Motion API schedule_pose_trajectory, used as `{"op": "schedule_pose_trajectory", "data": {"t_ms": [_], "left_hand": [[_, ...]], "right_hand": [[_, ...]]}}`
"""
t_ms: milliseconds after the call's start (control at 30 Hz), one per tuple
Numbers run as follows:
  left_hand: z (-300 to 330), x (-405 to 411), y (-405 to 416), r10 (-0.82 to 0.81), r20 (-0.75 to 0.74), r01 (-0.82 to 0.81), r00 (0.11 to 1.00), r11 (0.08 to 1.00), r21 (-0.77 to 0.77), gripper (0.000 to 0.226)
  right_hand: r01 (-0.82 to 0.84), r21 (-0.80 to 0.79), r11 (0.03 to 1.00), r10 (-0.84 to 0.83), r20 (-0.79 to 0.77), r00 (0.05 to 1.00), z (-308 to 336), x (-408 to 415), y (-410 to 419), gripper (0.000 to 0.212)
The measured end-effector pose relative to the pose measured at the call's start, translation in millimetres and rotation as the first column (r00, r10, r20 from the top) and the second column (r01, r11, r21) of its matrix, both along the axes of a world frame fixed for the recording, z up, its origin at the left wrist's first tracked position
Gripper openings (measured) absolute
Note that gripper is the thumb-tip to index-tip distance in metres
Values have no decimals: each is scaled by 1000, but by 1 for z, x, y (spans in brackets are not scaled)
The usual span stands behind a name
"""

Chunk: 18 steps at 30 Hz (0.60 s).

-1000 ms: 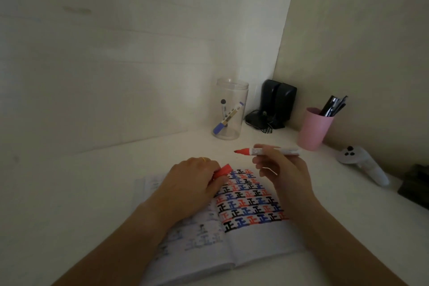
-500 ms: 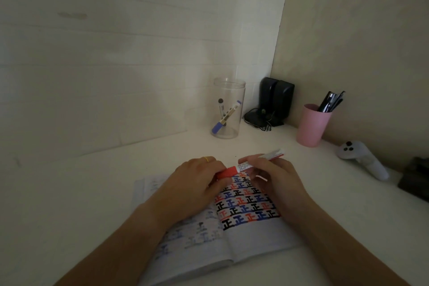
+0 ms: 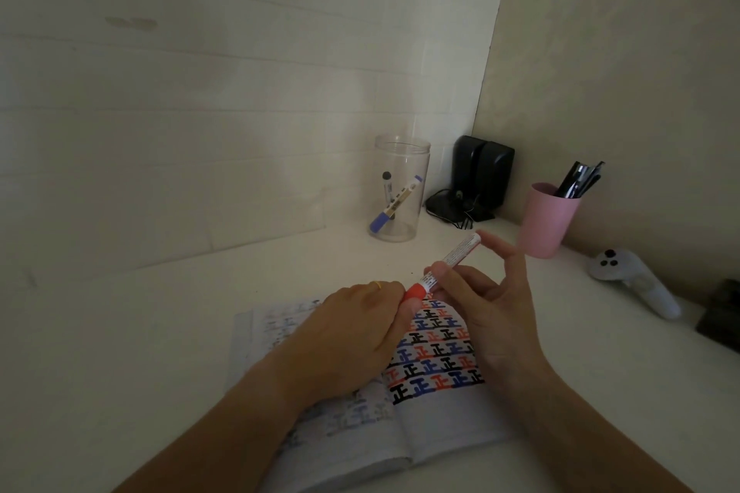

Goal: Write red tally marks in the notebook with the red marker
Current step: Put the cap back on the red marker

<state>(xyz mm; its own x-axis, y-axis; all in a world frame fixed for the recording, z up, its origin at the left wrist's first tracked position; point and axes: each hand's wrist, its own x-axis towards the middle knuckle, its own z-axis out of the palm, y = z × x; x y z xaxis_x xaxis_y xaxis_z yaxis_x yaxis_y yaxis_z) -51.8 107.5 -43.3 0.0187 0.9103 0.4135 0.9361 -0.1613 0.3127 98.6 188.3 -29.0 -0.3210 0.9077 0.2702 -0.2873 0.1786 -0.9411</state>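
An open notebook (image 3: 440, 420) lies on the white desk, its right page filled with rows of black, blue and red tally characters. The red marker (image 3: 452, 258) slants over the top of that page, its white barrel rising to the upper right. My right hand (image 3: 484, 304) pinches the barrel, with two fingers stretched out. My left hand (image 3: 352, 336) rests on the left page, wearing a ring, and its fingertips grip the red cap (image 3: 414, 291), which sits on the marker's lower end.
A clear jar (image 3: 400, 192) with a blue and a black marker stands behind the notebook. Black speakers (image 3: 476, 176) fill the corner. A pink cup (image 3: 546, 220) of dark pens, a white controller (image 3: 636, 280) and a dark object (image 3: 720, 316) sit to the right.
The marker was uncapped in my right hand, apart from the cap in my left. The two came together, and the cap is on the marker's tip, its barrel tilted up.
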Motion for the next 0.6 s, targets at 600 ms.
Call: {"op": "schedule_pose_trajectory", "data": {"t_ms": [600], "left_hand": [[0, -13, -1, 53, -49, -49, 997, 996, 78, 39]], "right_hand": [[-5, -219, 976, -21, -115, 993, -10, -8, -3, 37]]}}
